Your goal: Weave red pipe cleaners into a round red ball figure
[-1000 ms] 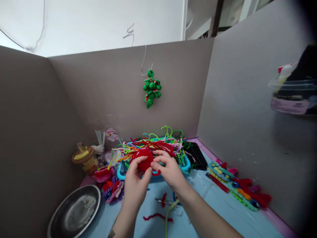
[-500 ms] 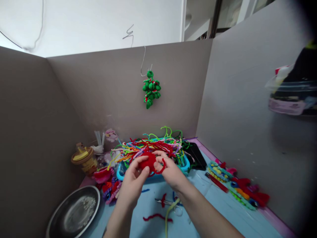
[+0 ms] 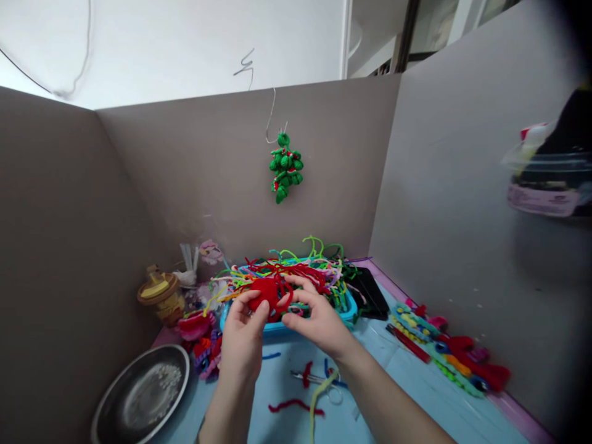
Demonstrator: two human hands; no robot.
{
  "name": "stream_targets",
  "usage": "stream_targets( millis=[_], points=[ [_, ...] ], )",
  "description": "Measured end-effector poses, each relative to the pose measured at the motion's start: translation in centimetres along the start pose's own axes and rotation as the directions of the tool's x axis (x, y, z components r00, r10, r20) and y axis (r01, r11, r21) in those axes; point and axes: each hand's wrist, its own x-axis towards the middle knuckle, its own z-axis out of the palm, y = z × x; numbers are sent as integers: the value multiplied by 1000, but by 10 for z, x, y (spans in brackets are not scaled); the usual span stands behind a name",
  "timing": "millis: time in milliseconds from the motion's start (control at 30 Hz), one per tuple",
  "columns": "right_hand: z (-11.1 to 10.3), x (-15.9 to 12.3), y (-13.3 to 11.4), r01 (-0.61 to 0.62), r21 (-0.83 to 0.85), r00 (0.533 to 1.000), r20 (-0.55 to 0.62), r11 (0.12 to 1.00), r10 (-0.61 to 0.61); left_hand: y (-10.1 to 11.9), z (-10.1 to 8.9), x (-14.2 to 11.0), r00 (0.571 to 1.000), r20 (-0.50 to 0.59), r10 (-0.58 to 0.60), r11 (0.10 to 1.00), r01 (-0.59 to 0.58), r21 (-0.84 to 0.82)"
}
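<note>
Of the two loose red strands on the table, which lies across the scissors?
The shorter strand, over the blades; the longer, wavy strand lies off them.

left hand (image 3: 241, 336): bare | right hand (image 3: 321, 317): bare | left forearm (image 3: 229, 404): bare, dark edge mark | right forearm (image 3: 386, 391): bare

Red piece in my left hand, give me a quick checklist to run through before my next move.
1. Red piece held: ok, pinched between the left hand's thumb and fingers.
2. Right hand gripping the loose red strand: cannot tell; its fingertips are at the strand, but the grip is unclear.
3. Scissors uncovered: not ok; a short red strip lies across them.
4. Coloured strands contained in the blue tray: not ok, some stick out past its rim.
5. Metal bowl clear of both hands: ok, it sits apart on the left.
</note>
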Motion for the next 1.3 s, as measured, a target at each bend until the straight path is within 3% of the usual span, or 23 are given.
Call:
stream_targets(
  millis=[167, 333, 500, 567, 700, 833, 967, 1167, 1300],
  points=[
    [6, -2, -5, -3, -20, 999, -38, 1000, 3, -6, 1, 0, 1000, 5, -1, 1000, 1, 6],
    [2, 0, 0, 14, 36, 999, -51, 999, -12, -10, -1, 0, 998, 31, 51, 992, -55, 113],
    [-2, 6, 18, 35, 166, 955, -295, 986, 16, -12, 0, -6, 985, 170, 15, 982, -46, 182],
    [0, 7, 23, 21, 208, 942, -333, 978, 50, -11, 2, -7, 982, 191, -4, 986, -28, 166],
    [1, 8, 24, -31, 255, 958, -267, 966, 101, -5, 3, -5, 989, 127, -80, 996, 84, -25],
    [1, 7, 20, -80, 186, 985, -134, 979, 106, 0, 2, -3, 979, 155, -134, 972, 160, -169],
    [5, 7, 20, -84, 128, 986, -134, 988, 101, 0, 2, -4, 978, 139, -156, 972, 178, -156],
    [11, 7, 22, -21, 210, 986, -160, 978, 55, 1, 4, -7, 980, 108, -164, 978, 176, -110],
    [10, 6, 20, -75, 266, 984, -137, 961, 115, -1, 2, -5, 980, 141, -140, 989, 146, -33]
  ],
)
